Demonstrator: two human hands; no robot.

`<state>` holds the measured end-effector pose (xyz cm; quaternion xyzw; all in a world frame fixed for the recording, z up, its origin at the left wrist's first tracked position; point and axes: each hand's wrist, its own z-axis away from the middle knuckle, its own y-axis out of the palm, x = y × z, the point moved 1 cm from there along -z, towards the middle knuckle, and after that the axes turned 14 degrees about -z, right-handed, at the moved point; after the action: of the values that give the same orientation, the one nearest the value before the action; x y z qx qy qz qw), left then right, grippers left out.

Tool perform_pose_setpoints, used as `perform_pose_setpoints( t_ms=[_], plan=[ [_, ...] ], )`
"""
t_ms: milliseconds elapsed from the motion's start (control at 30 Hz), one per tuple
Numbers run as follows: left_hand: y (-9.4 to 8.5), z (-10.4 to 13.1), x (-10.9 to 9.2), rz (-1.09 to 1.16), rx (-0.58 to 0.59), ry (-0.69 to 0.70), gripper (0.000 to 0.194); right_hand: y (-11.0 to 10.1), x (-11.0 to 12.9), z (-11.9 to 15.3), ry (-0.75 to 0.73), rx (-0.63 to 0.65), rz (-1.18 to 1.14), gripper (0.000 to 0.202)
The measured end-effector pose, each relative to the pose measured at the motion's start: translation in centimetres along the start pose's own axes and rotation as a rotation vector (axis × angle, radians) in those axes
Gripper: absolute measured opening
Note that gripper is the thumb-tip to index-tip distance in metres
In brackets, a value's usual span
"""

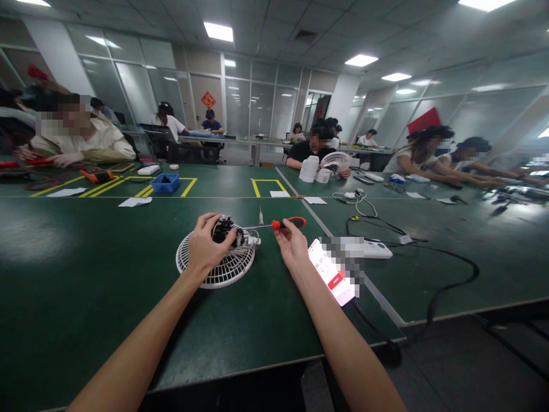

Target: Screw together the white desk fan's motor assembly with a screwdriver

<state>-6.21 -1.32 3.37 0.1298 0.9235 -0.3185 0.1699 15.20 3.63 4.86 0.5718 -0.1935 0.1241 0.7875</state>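
A white fan grille (229,276) lies on the green table with a black fan motor (223,229) on top of it. My left hand (206,243) is closed around the motor. Pale wires (247,243) run from the motor's right side. In my right hand (292,246) is a screwdriver (295,222) with a red and black handle, held level. Its shaft points left to the motor; whether the tip touches a screw is too small to tell. Just beyond the shaft stands a small pale object (261,216) of unclear kind.
A lit phone (334,277) lies beside my right forearm. A white power strip (377,249) and black cables (463,260) are to the right. Farther back are a blue bin (165,183), paper slips (135,202), and a person (311,150) with another fan grille (335,162).
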Motion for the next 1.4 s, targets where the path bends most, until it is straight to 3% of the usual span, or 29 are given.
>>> perform_pose_setpoints(
  t_ms=[133,367,667,833,1167,1400],
  plan=[
    [0.01,-0.04,-0.07,-0.003,0.003,0.017,0.051,0.13,0.16,0.06,-0.001,0.01,-0.054,0.019],
    [-0.05,0.03,-0.3,-0.011,-0.014,0.01,0.051,-0.27,-0.41,0.28,0.032,0.003,0.115,0.023],
    [-0.03,0.04,-0.24,-0.031,0.005,0.024,0.051,-0.24,-0.18,-0.14,0.047,0.004,0.048,0.01],
    [-0.07,0.05,-0.35,-0.03,0.017,0.017,0.052,-0.52,-0.52,-0.12,0.028,0.0,0.108,0.019],
    [0.0,0.09,-0.21,-0.033,0.024,0.022,0.052,0.11,0.06,0.58,0.045,-0.024,0.04,0.012],
    [-0.16,0.0,-0.38,-0.029,0.028,0.018,0.051,-0.17,-0.22,0.12,0.014,-0.003,0.096,0.027]
  ],
)
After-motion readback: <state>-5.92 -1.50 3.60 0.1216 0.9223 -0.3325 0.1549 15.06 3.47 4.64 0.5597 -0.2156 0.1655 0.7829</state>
